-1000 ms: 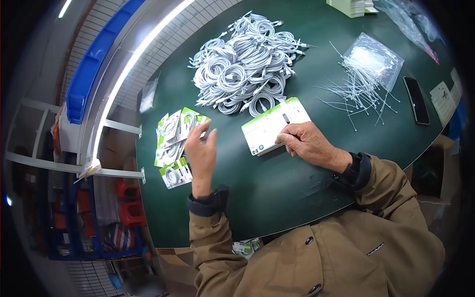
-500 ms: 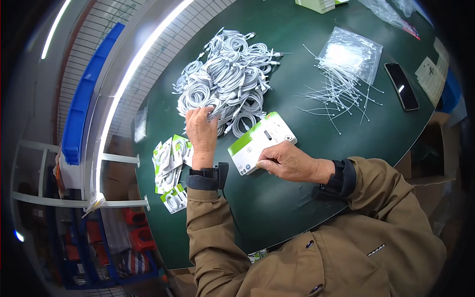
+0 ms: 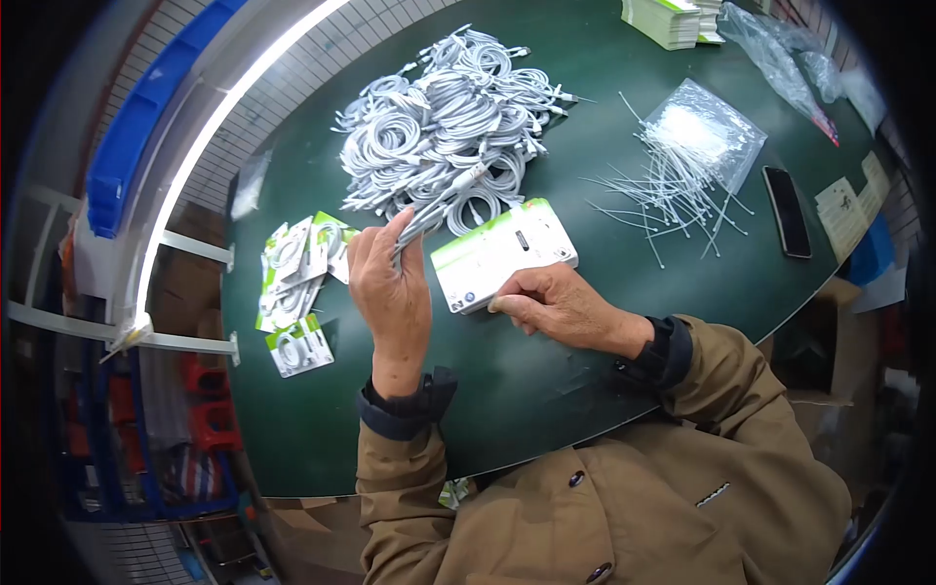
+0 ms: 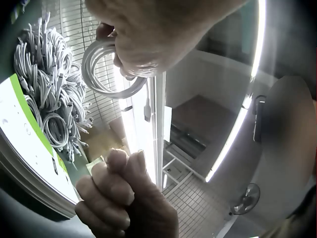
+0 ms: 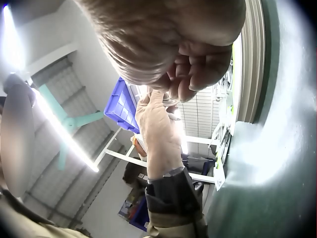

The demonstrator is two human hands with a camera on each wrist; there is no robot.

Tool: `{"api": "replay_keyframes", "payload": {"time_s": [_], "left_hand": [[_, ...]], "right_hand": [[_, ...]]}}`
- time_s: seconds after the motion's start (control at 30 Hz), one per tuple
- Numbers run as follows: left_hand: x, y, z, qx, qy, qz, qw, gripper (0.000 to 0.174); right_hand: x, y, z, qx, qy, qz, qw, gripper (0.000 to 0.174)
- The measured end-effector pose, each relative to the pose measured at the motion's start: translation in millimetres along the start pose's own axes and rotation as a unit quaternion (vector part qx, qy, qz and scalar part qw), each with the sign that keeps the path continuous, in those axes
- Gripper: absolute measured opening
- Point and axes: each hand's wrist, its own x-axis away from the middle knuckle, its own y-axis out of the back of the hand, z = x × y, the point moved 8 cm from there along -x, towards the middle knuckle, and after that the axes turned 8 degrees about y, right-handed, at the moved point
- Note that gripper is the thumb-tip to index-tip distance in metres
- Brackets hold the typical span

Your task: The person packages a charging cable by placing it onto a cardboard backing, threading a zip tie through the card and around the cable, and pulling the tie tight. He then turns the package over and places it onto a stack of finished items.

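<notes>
My left hand (image 3: 390,288) grips a coiled white cable (image 3: 429,216) between thumb and fingers, raised near the front of the cable heap. In the left wrist view the coil (image 4: 91,74) hangs in a loop from the fingers, a plug end dangling. My right hand (image 3: 565,307) is at the near edge of a stack of white and green cards (image 3: 507,249), thumb and forefinger tips together. The left wrist view shows this right hand (image 4: 119,198) with curled fingers and nothing visible between them. A large heap of coiled cables (image 3: 439,127) lies behind the cards.
Packaged cables on cards (image 3: 297,273) lie at the left. White cable ties (image 3: 673,190) spill from a clear bag (image 3: 731,136) at the right, near a phone (image 3: 786,212). More cards (image 3: 663,21) stand at the back, beside crumpled plastic (image 3: 780,58).
My left hand went from beside the packaged cables to the heap, took hold of a cable coil and drew it back toward me. The right hand stayed by the card stack.
</notes>
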Motion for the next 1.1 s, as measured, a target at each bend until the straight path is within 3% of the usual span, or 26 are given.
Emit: {"api": "replay_keyframes", "payload": {"time_s": [0.13, 0.27, 0.3, 0.37, 0.43, 0.67, 0.83, 0.93, 1.0, 1.1], "left_hand": [[26, 1, -18, -0.015, -0.036, -0.014, 0.999, 0.029], [49, -9, -37, -0.073, -0.094, -0.018, 0.993, 0.041], [55, -11, -40, -0.065, -0.101, -0.025, 0.992, 0.043], [65, -17, -43, -0.047, -0.131, -0.034, 0.99, 0.041], [73, -21, -44, -0.024, -0.155, -0.034, 0.987, 0.038], [77, -30, -30, 0.064, -0.125, 0.01, 0.99, 0.034], [73, -23, -20, 0.075, -0.132, 0.015, 0.988, 0.037], [65, -3, -9, 0.027, -0.016, -0.071, 0.997, 0.046], [68, -10, 18, 0.154, 0.114, -0.046, 0.98, 0.051], [84, -46, 47, 0.468, 0.304, 0.057, 0.828, 0.053]], "right_hand": [[3, -7, 2, -0.048, 0.004, 0.009, 0.999, 0.017], [6, -15, 19, -0.03, 0.056, -0.024, 0.998, 0.048], [4, -15, 27, 0.015, 0.078, 0.001, 0.997, 0.065], [4, 6, -5, 0.031, 0.01, -0.015, 0.999, 0.066], [0, 14, 3, 0.016, -0.016, -0.041, 0.999, 0.063], [-3, 26, -11, -0.232, -0.134, -0.122, 0.956, 0.048], [-4, 24, -9, -0.343, -0.121, -0.038, 0.931, 0.045], [-7, 26, -3, -0.371, -0.096, -0.073, 0.921, 0.043], [-10, 34, 1, -0.336, -0.053, -0.127, 0.932, 0.042], [-11, 47, 6, -0.338, 0.004, -0.155, 0.928, 0.043]]}}
